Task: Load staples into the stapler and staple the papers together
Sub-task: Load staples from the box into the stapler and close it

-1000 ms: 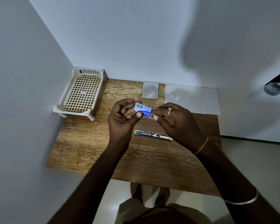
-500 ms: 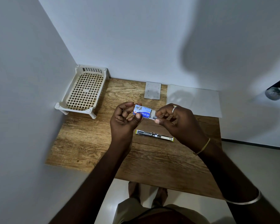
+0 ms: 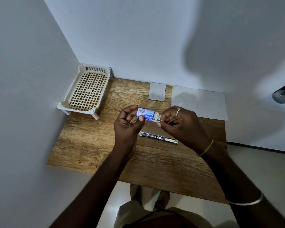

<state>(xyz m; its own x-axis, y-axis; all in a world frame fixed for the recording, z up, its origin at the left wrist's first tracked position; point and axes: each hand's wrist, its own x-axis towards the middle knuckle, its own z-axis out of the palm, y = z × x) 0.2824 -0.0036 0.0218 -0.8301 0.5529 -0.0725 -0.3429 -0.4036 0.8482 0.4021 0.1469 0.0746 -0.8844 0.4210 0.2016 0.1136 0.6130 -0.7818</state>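
My left hand (image 3: 127, 125) grips a small blue staple box (image 3: 146, 116) between thumb and fingers, held above the wooden table (image 3: 92, 145). My right hand (image 3: 181, 124) pinches the box's pale inner tray (image 3: 156, 118), which sticks out a little on the right side. Below the hands the stapler (image 3: 158, 137) lies opened flat on the table, long and thin with green ends. White sheets of paper (image 3: 199, 102) lie at the table's back right corner, partly in shadow.
A cream plastic lattice tray (image 3: 86, 91) on short legs stands at the back left against the wall. A small grey card (image 3: 157, 91) lies at the back centre. Walls close in the left and back sides. My feet show below the table's front edge.
The inner tray has slid further out of the blue box to the right as my right hand pulls it. Both hands sit slightly lower over the table.
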